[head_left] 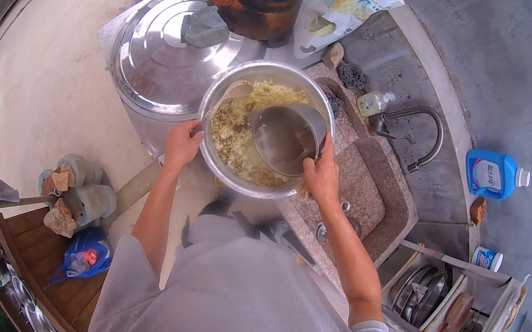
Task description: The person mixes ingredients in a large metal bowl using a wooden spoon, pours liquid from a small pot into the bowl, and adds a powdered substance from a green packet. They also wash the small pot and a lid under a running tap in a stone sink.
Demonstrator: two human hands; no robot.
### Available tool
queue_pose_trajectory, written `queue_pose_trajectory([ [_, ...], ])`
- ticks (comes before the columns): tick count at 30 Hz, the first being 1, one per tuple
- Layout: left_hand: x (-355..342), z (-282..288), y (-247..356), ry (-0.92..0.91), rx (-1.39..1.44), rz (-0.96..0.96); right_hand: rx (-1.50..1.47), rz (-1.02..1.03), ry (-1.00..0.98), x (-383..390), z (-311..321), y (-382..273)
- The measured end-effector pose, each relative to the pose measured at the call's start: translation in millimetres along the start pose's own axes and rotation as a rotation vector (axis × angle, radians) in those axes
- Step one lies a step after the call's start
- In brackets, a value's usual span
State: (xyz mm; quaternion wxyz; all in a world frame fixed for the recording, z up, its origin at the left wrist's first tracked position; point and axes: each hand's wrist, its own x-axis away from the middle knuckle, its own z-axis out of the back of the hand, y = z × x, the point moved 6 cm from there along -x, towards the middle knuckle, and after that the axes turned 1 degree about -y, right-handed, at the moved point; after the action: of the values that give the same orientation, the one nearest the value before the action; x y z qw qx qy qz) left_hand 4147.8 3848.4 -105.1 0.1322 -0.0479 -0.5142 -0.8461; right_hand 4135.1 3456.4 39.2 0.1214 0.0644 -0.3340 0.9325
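The pale ledge (444,75) carries a blue jug (490,174), brown stone (478,211) and small tub (487,259).

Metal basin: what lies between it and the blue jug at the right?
In the head view, the speckled stone sink and, beyond it, the curved faucet lie between the metal basin and the blue jug.

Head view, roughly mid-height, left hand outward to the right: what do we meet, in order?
Left hand → basin → right hand → tap → blue jug.
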Motion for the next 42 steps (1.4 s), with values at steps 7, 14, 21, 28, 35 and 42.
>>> queue_pose_trajectory([
  [7, -3.7, -8.5, -4.7, 0.016, 0.061, -0.01, 0.073, 0.033, -0.036, 0.3, 54.2, 30.5],
  [14, 3.9, 3.1, 6.2, 0.02, 0.088, -0.005, 0.257, 0.133, 0.116, -63.5, 83.7, 58.8],
  [21, 19.9, 11.5, 10.3, 0.03, 0.122, -0.012, 0.295, 0.269, 0.271, -129.0, 57.2, 24.5],
  [28, 21.7, -0.5, -4.0, -0.001, 0.138, 0.008, 0.516, 0.384, 0.198, -112.4, 26.0, -31.3],
  [35, 11.2, -16.3, 0.2, 0.001, 0.104, -0.01, 0.482, 0.607, 0.479, -101.2, 80.6, -54.9],
  [42, 13.9, -51.7, 54.7, -0.086, 0.119, -0.046, -0.413, 0.18, 0.41, -131.7, 115.4, 90.8],
])
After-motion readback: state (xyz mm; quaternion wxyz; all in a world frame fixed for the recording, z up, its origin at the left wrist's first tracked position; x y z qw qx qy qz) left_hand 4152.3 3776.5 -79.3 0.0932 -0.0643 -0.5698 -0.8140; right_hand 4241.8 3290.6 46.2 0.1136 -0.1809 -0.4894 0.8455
